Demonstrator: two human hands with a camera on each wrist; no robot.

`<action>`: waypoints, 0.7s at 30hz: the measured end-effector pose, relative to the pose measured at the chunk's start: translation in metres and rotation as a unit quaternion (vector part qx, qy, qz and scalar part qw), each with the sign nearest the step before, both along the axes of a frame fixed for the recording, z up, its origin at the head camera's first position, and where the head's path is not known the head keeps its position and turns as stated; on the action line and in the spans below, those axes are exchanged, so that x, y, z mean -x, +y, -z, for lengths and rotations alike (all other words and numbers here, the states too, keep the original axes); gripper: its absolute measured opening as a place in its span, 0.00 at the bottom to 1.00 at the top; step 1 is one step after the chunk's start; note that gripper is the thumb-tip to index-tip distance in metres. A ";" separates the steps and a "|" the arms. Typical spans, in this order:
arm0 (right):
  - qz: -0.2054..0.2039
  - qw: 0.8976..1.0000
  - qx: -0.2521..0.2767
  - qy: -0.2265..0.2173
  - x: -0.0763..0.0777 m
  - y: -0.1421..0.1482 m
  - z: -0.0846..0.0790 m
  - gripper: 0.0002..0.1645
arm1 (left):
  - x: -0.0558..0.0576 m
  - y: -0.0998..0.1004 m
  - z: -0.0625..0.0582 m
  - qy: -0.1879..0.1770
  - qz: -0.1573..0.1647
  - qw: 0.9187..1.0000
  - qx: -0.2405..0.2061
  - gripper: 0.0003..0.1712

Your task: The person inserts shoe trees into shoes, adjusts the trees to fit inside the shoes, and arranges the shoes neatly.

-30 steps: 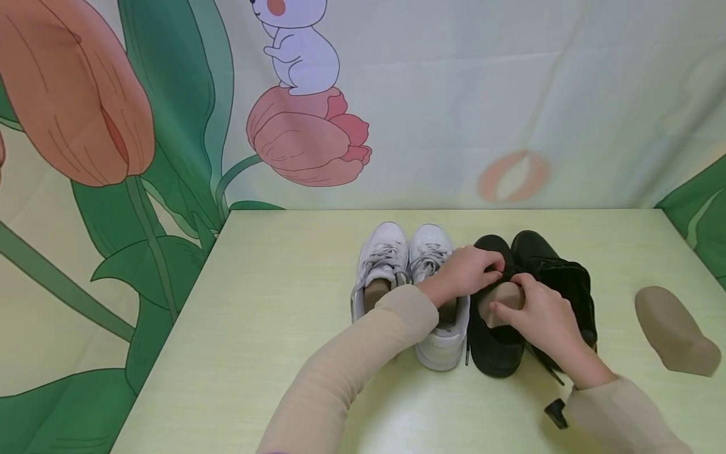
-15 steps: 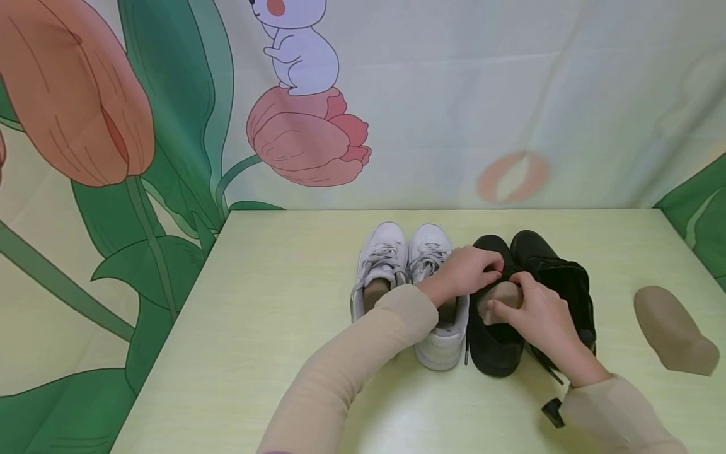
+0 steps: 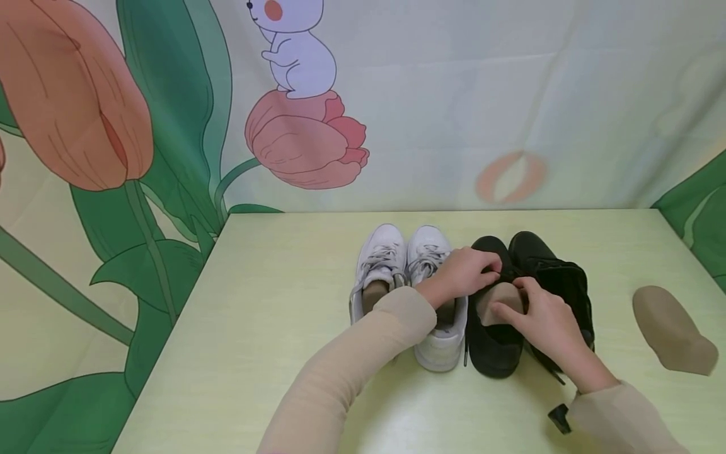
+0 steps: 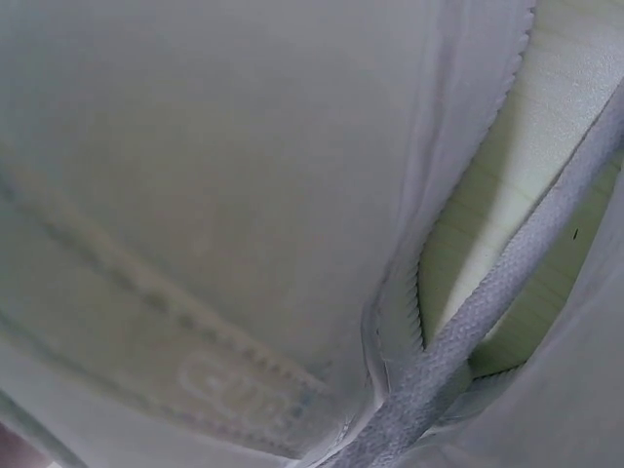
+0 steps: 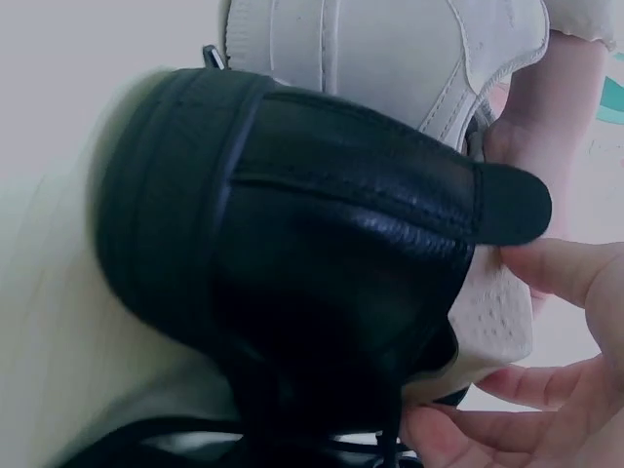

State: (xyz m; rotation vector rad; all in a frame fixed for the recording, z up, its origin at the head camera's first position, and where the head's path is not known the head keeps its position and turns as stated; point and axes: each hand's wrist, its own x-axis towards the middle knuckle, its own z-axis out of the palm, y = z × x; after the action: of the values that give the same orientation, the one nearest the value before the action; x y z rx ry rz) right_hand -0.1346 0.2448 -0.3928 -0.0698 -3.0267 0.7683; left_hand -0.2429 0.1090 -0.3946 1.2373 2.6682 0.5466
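Two black shoes stand side by side on the pale green table (image 3: pixel 272 315). My left hand (image 3: pixel 486 271) grips the tongue of the left black shoe (image 3: pixel 493 350) at its opening. My right hand (image 3: pixel 510 304) pinches a tan shoe insert (image 3: pixel 498 297) that sits in that shoe's opening. The other black shoe (image 3: pixel 553 271) stands just right of it. In the right wrist view the black shoe's heel (image 5: pixel 292 273) fills the frame, with my fingers (image 5: pixel 561 273) at its collar. The left wrist view shows only white sneaker fabric (image 4: pixel 195 195) and a lace (image 4: pixel 487 302).
A pair of white sneakers (image 3: pixel 386 265) stands directly left of the black pair, each with a tan insert inside. My left forearm lies over the nearer white sneaker (image 3: pixel 445 343). A loose tan insert (image 3: pixel 672 329) lies at the table's right. A printed cloth backdrop (image 3: pixel 454 101) hangs behind.
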 end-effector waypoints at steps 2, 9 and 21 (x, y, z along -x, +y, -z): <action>-0.008 1.000 -0.006 0.008 -0.002 0.003 0.001 0.39 | 0.000 0.000 0.000 0.000 0.000 1.000 -0.001 0.07; -0.050 0.998 -0.040 0.018 -0.009 0.015 0.001 0.29 | 0.000 -0.001 -0.001 0.002 0.002 1.000 -0.002 0.07; -0.101 0.993 -0.061 0.006 -0.012 0.025 0.007 0.27 | 0.000 0.000 0.000 0.009 0.001 1.000 -0.006 0.07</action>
State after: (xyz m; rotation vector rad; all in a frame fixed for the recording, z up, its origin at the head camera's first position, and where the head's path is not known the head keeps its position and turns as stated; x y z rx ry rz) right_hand -0.1225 0.2702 -0.3993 0.2443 -3.0933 0.5878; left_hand -0.2432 0.1087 -0.3947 1.2528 2.6822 0.5542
